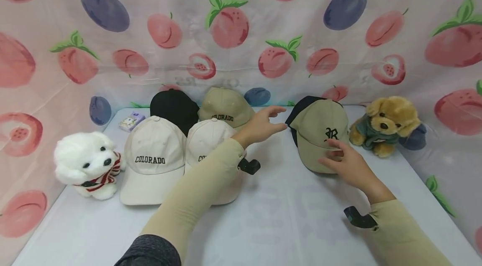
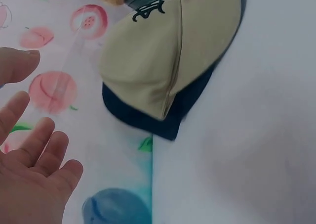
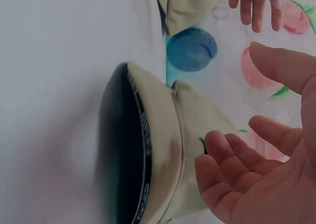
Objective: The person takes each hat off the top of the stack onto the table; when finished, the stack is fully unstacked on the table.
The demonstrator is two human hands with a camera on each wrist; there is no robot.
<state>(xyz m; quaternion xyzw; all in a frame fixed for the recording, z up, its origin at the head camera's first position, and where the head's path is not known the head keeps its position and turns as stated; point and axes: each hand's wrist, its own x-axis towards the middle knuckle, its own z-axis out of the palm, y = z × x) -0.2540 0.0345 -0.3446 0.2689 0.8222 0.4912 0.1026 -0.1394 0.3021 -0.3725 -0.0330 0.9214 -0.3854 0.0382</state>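
A khaki cap with dark lettering on its front lies at the right of the table, its brim toward me. Beneath it shows a navy cap, mostly covered. My left hand is held just left of these caps, thumb and fingers spread, with nothing in it. Over the khaki cap's brim hovers my right hand, fingers loosely bent and holding nothing. In the right wrist view the fingers lie in front of the cap; whether they touch it I cannot tell.
Left of centre stand a black cap, a khaki Colorado cap and two cream Colorado caps. A white plush dog and a small purple box flank them. A brown plush dog sits at the right.
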